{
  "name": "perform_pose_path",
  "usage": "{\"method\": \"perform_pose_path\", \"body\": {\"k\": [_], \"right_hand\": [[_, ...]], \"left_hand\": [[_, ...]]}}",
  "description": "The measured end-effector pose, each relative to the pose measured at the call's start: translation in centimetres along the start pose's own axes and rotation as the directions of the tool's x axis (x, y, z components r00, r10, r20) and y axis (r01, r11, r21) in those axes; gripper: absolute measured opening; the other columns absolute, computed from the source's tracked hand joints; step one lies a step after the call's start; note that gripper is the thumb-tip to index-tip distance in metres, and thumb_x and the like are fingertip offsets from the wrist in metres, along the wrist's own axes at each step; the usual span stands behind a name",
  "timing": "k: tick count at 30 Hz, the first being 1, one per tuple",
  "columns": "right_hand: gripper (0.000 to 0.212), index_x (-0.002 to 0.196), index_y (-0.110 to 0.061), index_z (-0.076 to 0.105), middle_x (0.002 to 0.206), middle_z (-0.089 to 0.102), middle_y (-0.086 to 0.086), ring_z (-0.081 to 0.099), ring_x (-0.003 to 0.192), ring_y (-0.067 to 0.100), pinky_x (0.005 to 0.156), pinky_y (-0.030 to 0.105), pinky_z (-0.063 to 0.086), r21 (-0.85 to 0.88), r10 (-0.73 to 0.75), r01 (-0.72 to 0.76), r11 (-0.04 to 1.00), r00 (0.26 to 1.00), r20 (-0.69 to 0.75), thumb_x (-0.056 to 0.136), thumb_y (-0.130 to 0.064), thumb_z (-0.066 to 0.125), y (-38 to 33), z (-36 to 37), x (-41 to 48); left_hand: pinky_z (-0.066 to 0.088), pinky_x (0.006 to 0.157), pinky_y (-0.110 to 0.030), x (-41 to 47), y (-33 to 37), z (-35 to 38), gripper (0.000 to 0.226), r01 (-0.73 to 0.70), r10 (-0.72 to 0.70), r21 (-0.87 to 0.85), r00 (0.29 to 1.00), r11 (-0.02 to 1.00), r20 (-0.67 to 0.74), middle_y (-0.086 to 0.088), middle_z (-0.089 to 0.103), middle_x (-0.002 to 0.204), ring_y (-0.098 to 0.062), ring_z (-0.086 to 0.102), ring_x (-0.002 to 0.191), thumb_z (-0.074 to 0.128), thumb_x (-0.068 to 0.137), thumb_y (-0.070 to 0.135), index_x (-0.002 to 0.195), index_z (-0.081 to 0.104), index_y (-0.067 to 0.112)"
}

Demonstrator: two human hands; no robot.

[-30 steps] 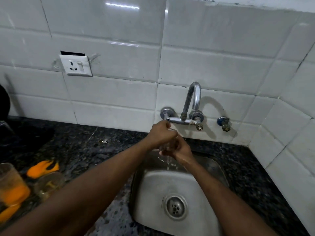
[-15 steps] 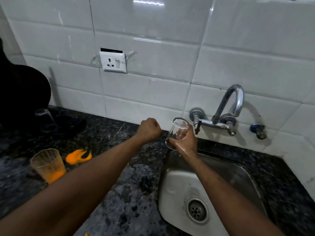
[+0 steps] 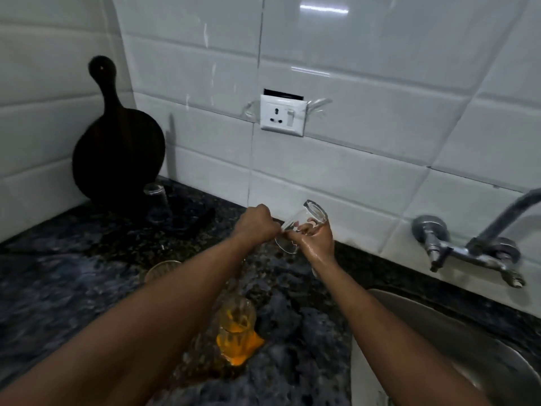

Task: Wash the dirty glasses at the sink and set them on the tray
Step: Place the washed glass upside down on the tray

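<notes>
The clear glass (image 3: 304, 227), empty and tilted, is held above the counter (image 3: 58, 288) left of the sink (image 3: 468, 347): right hand (image 3: 317, 238) fingers wrapped around it, left hand (image 3: 256, 227) closed in a fist touching its lower end. Four glasses show: this one, an orange-stained glass (image 3: 237, 323) nearer, another rim (image 3: 162, 269) left, and an upturned one (image 3: 156, 206) far left.
</notes>
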State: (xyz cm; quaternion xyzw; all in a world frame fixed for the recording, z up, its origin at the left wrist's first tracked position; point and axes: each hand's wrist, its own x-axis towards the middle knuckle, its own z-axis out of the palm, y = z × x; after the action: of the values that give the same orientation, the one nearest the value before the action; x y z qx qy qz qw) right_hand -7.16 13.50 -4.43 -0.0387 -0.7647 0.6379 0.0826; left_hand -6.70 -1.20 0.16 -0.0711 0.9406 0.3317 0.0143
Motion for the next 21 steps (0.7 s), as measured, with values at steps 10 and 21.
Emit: {"method": "perform_pose_path", "body": {"k": [10, 21], "right_hand": [[0.062, 0.104, -0.014, 0.057, 0.082, 0.063, -0.004, 0.059, 0.071, 0.008, 0.061, 0.008, 0.047, -0.070, 0.020, -0.006, 0.998, 0.980, 0.200, 0.055, -0.017, 0.095, -2.1, 14.8, 3.7], [0.085, 0.121, -0.025, 0.057, 0.103, 0.068, -0.008, 0.064, 0.094, 0.012, 0.087, 0.025, 0.051, -0.188, -0.037, 0.104, 0.977, 0.943, 0.330, 0.046, -0.025, 0.096, -2.0, 28.0, 8.3]], "left_hand": [[0.051, 0.085, -0.036, 5.2, -14.5, -10.2, 0.048, 0.244, -0.268, 0.280, 0.962, 0.928, 0.050, -0.024, 0.060, 0.130, -0.038, 0.063, 0.110, 0.052, 0.096, 0.036, 0.127, 0.059, 0.000], [0.032, 0.117, -0.042, 7.0, -29.0, -7.9, 0.112, 0.406, -0.420, 0.330, 0.907, 0.852, -0.033, -0.019, 0.025, 0.162, -0.034, 0.026, 0.149, 0.066, 0.073, 0.075, 0.154, 0.030, 0.006]]}}
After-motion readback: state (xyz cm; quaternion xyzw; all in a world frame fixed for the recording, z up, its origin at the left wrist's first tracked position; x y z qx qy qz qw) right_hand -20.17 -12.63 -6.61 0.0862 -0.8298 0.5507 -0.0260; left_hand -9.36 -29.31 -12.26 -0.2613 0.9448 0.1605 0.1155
